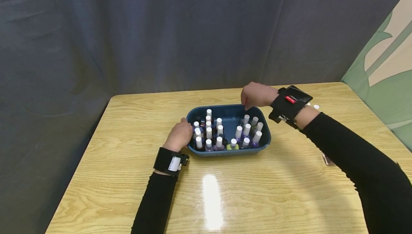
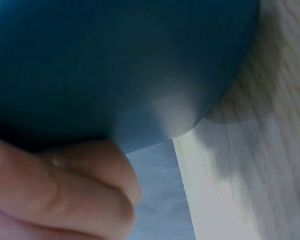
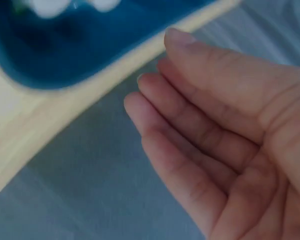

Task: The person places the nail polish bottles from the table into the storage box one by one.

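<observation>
A dark blue plastic bin (image 1: 227, 153) stands on the table, holding many nail polish bottles (image 1: 209, 133) with white caps. They cluster at its left side and right front; the bin's floor shows in the back middle. My left hand (image 1: 178, 134) grips the bin's left end, and in the left wrist view its curled fingers (image 2: 85, 195) lie against the outer wall. Over the back right rim hovers my right hand (image 1: 257, 95). The right wrist view shows its fingers (image 3: 180, 115) loosely bent, thumb apart, with nothing between them.
Beyond my right wrist, white caps (image 1: 316, 107) show on the wooden table (image 1: 135, 119), partly hidden by the arm. A small dark item (image 1: 327, 160) lies beside the right sleeve. A grey curtain (image 1: 180, 33) hangs behind the table, and a green leaf-patterned cloth (image 1: 386, 76) borders its right.
</observation>
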A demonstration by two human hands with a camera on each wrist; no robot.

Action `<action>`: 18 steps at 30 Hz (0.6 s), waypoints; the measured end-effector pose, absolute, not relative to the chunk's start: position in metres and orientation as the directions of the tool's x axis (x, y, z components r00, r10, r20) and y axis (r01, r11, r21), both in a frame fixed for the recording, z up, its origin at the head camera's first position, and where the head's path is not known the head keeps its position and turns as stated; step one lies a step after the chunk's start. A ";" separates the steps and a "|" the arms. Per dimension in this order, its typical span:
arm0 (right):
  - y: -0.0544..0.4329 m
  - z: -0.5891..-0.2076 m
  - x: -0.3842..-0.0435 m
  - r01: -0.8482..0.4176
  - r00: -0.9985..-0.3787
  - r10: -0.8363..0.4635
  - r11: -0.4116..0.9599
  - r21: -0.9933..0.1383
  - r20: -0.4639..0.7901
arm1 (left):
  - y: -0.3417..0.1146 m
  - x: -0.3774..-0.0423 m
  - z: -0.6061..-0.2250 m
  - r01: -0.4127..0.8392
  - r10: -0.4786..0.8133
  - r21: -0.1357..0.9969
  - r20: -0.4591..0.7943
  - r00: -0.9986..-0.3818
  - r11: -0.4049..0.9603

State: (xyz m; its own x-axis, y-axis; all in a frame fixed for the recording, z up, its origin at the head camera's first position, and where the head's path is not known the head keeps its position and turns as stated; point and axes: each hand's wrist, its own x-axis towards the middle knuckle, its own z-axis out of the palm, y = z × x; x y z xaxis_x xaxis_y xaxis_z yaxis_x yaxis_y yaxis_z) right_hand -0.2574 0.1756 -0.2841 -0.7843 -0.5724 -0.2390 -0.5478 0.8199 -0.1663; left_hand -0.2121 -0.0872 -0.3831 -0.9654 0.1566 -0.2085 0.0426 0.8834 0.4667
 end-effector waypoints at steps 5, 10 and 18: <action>0.202 -0.272 -0.253 -0.495 -0.831 -0.525 0.848 -0.188 -0.184 | -0.087 -0.213 -0.384 0.041 0.158 0.478 -0.208 -0.965 0.877; 0.233 -0.276 -0.242 -0.455 -0.845 -0.494 0.865 -0.214 -0.202 | -0.088 -0.213 -0.384 0.039 0.157 0.482 -0.208 -0.966 0.875; 0.281 -0.279 -0.208 -0.399 -0.860 -0.445 0.892 -0.212 -0.251 | -0.089 -0.211 -0.383 0.024 0.148 0.489 -0.217 -0.965 0.872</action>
State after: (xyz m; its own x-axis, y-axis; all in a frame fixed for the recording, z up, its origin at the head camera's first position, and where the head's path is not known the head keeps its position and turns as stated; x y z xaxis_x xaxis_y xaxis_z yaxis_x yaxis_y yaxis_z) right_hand -0.2077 0.2813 -0.2794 -0.8599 -0.4447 -0.2506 -0.3994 0.8919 -0.2122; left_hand -0.2112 -0.0891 -0.3826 -0.9649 0.1480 -0.2170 0.0236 0.8717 0.4894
